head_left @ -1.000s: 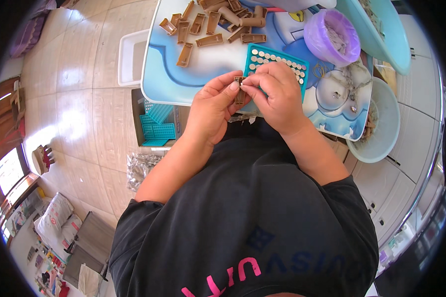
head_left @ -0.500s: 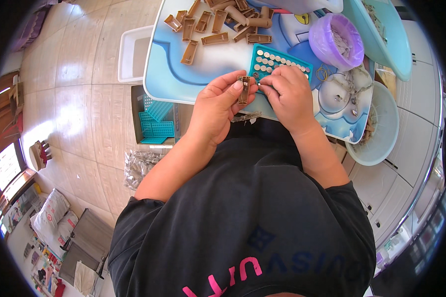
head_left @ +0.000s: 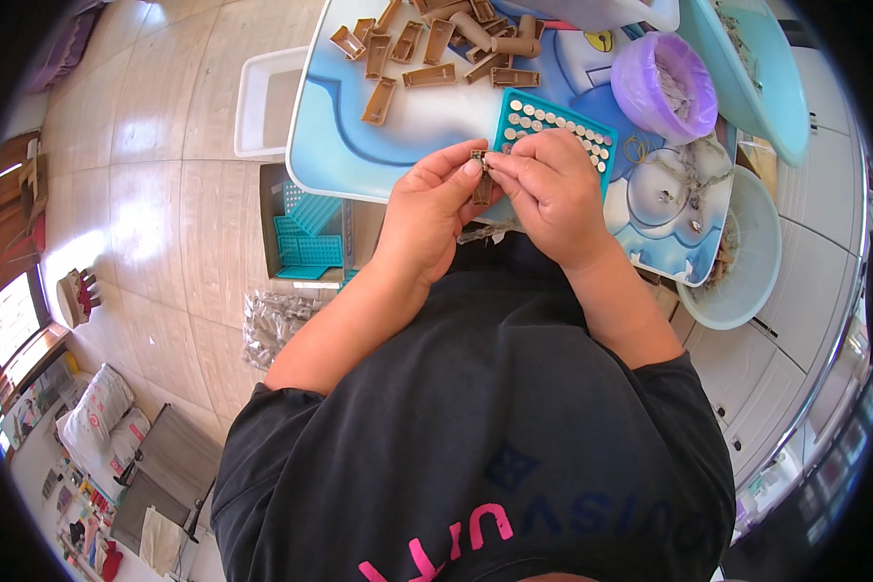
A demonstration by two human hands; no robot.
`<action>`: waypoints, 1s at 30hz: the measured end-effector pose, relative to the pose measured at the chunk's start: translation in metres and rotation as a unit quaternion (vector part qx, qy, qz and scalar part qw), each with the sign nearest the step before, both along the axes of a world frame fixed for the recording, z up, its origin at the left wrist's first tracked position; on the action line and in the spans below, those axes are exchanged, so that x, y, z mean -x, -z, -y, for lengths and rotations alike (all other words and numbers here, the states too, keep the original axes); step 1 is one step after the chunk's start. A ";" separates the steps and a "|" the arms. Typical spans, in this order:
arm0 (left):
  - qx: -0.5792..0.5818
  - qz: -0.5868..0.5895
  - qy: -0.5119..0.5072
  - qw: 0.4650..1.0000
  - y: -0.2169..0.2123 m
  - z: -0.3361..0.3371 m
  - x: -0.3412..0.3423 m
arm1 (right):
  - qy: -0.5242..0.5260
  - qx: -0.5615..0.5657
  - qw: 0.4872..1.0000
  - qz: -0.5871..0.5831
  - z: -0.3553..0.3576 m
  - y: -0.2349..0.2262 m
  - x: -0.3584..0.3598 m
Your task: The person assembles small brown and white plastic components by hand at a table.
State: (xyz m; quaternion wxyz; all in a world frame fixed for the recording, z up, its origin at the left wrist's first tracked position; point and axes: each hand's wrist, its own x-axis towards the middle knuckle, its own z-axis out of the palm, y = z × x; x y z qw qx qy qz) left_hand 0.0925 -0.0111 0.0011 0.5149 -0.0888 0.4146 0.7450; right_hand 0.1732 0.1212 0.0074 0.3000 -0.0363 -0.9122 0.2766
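Observation:
My left hand (head_left: pixel 419 215) holds a narrow brown plastic casing (head_left: pixel 480 191) upright between thumb and fingers, its hollow side facing me. My right hand (head_left: pixel 561 199) is closed in a pinch, thumb and fingertips pressed at the casing's upper end. Whatever small thing lies between those fingertips is mostly hidden. Just beyond the right hand is a teal tray (head_left: pixel 565 109) with rows of small pale round discs; the hand covers its near left part. Several more brown casings (head_left: pixel 439 44) lie heaped at the table's far side, some hollow side up.
The blue-and-white table (head_left: pixel 359 165) carries a purple lined basin (head_left: pixel 623 85) and loose rubber bands (head_left: pixel 635 147). Right of it stand a large teal basin (head_left: pixel 795 107) and a pale round tub (head_left: pixel 761 262). Teal trays sit in a box (head_left: pixel 269 223) on the floor at left, near a plastic bag (head_left: pixel 272 330).
My right hand has moved up and left from beside the tray, bringing its fingertips onto the casing's upper end. My left hand keeps its hold. The whole view has shifted slightly.

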 end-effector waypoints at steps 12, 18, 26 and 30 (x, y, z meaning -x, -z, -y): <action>0.000 0.001 -0.002 1.000 -0.002 -0.002 0.000 | 0.043 -0.093 0.992 0.070 -0.019 0.006 0.000; 0.008 -0.010 0.007 1.000 -0.001 -0.002 0.000 | 0.053 0.007 0.998 0.023 -0.012 0.002 0.000; 0.017 -0.004 -0.006 1.000 -0.003 -0.003 -0.002 | 0.011 0.039 0.999 0.024 -0.001 -0.002 0.006; 0.027 -0.013 -0.011 0.999 -0.003 -0.004 -0.004 | 0.015 0.049 0.998 0.040 0.003 0.001 0.007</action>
